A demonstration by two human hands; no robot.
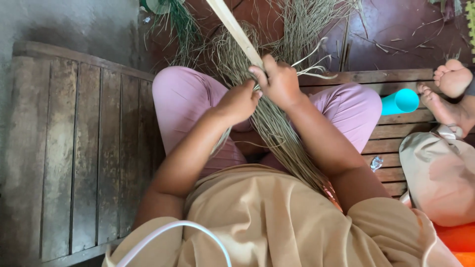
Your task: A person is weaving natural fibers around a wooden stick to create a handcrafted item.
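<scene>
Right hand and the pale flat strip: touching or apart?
Touching. The head view shows the right hand closed around the pale strip at its lower end, fingers wrapped over it with no gap, above the bundle of dry fibres.

Dry fibrous straw bundle [277, 128], weathered wooden bench [74, 148]

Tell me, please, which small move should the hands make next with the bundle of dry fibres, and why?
Probably draw the right hand further along the pale strip, while the left hand steadies the fibre bundle. Both hands pinch close together where strip and fibres meet.
</scene>
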